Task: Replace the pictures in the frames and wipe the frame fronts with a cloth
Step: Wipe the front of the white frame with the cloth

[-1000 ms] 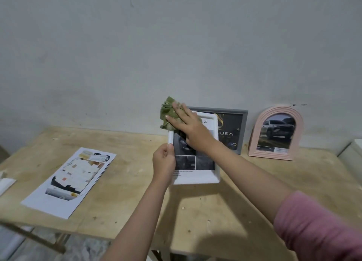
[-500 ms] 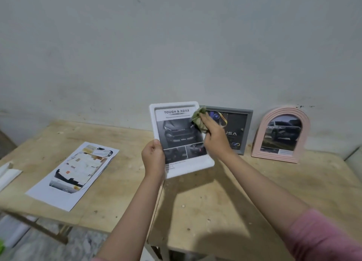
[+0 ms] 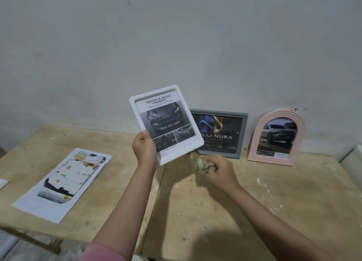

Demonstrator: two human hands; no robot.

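Above table | left hand (image 3: pixel 145 149) grips white frame (image 3: pixel 166 121); right hand (image 3: pixel 221 170) clutches cloth (image 3: pixel 198 162) below

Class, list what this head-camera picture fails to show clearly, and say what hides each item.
Head view:
- Green cloth: motion-blurred in right hand.
- Grey rectangular frame: left edge hidden behind white rectangular frame, held by left hand.
- Caption in pink arched frame: too small to read.

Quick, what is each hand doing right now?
Left hand: holding the white frame.
Right hand: holding the green cloth, blurred.
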